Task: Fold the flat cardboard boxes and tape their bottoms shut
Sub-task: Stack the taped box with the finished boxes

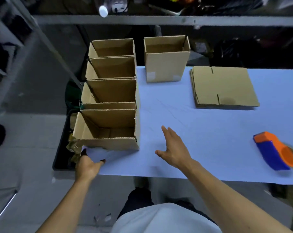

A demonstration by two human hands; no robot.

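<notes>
**boxguy:** what's the head cam showing on the table (pixel 209 132)?

**tapefan:** Light blue top. Along the table's left edge there's a row of four folded boxes (pixel 108 91), open tops up, pressed side to side, running from the near corner to the far one. A fifth box (pixel 166 64) stands on its own at the far edge, just right of that row with a gap between. Right of that one, still at the far side, a stack of flat boxes (pixel 224 86) is lying down.

**boxguy:** and the tape?

**tapefan:** The orange and blue tape dispenser (pixel 275 151) is lying on its side near the table's right end, well apart from every box. It's a bit blurry.

**boxguy:** hands?

**tapefan:** The left hand (pixel 87 167) is at the table's near-left corner, fingers curled onto the edge of the blue cover (pixel 98 155) just in front of the nearest box, pinching it. The right hand (pixel 173 148) is over the middle of the table, fingers straight and spread, holding nothing, near the row but not touching it.
</notes>
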